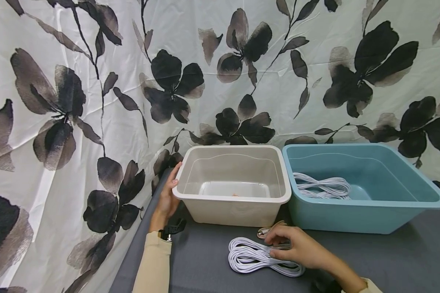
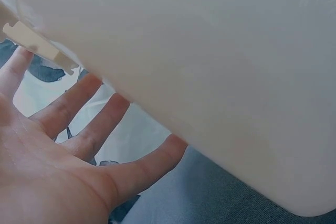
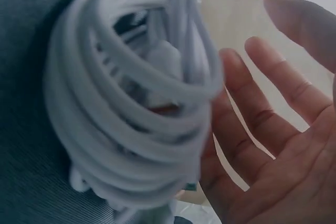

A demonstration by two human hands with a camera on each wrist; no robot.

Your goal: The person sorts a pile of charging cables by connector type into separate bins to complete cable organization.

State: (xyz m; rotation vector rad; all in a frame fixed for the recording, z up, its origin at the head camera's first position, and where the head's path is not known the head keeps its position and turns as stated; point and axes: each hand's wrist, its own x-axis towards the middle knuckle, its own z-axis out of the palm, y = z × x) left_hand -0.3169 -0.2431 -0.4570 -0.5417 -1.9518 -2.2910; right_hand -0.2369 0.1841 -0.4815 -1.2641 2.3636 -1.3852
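Observation:
A beige plastic bin (image 1: pixel 232 209) stands at the middle back. My left hand (image 1: pixel 167 199) is at its left side; in the left wrist view, spread, fairly straight fingers (image 2: pixel 149 169) touch the bin's smooth wall (image 2: pixel 210 77). A coiled bundle of white cable (image 1: pixel 247 254) lies on the grey surface in front of the bin. Over its right end is my right hand (image 1: pixel 297 246), thumb apart from the fingers. In the right wrist view the fingers (image 3: pixel 257 108) are relaxed beside the coil (image 3: pixel 131 140), and none is seen curled round it.
To the right stands a blue bin (image 1: pixel 352 217) with another white cable bundle (image 1: pixel 322 187) inside. A small brownish cord (image 1: pixel 262 232) lies between the beige bin and the right hand. Behind hangs a flower-patterned curtain (image 1: pixel 205 97). Both bins stand on the grey surface (image 1: pixel 201 256).

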